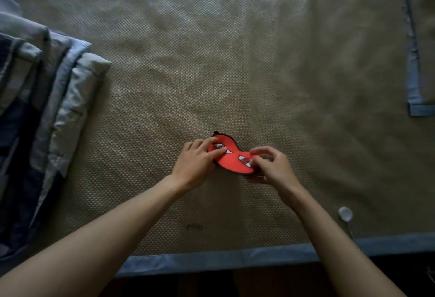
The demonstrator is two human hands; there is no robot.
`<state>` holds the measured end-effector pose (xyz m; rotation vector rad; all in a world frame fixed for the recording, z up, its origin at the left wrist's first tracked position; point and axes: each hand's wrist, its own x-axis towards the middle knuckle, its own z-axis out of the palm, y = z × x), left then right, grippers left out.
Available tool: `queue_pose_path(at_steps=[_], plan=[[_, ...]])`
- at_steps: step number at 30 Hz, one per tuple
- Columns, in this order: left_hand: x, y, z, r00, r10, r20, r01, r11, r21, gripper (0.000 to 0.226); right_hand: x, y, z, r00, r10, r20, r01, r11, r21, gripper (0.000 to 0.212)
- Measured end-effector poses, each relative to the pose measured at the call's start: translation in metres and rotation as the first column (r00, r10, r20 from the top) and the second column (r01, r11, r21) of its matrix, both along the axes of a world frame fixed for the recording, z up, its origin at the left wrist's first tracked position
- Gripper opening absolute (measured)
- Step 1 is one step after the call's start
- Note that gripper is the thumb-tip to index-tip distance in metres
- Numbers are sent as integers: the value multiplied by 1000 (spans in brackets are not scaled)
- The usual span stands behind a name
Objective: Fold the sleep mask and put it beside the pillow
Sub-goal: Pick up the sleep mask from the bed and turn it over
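A red sleep mask (231,160) with a black rim and cartoon eyes lies flat and unfolded on the woven tan mat (211,73). My left hand (196,163) rests on the mask's left half, fingers pressing down on it. My right hand (270,167) pinches the mask's right end between thumb and fingers. The mask's right edge is hidden under my fingers. A grey pillow or folded bedding (77,99) lies at the left side of the mat.
Folded grey and dark blue bedding (21,108) is stacked at the far left. The mat's blue border (235,258) runs along the near edge, with another blue-edged mat (416,80) at the right. A small round white object (345,214) sits near the right front.
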<state>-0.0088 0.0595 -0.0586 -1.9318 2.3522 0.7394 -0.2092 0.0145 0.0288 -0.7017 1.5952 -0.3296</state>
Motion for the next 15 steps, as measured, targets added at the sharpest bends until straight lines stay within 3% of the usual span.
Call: queue_pose_path(at_steps=[4,6,10,12,15], plan=[[-3,14,-3,998,-29,49,28,999,22,55,-7,15,4,981,188,-52,-182,977,110,26],[-6,19,-4,1000,13,9,-13,1000,-18,46,-10,23,3,981,196,-7,-193,969,157,27],[-8,18,2,948,219,-232,-226,974,-2,28,-21,27,1,961,-137,241,100,982,159,27],[-9,18,9,861,309,-404,-309,949,66,20,-28,25,-1,896,-269,355,225,961,159,32],[-13,22,19,674,451,-585,-365,892,266,26,-32,17,-11,848,-361,388,315,932,178,50]])
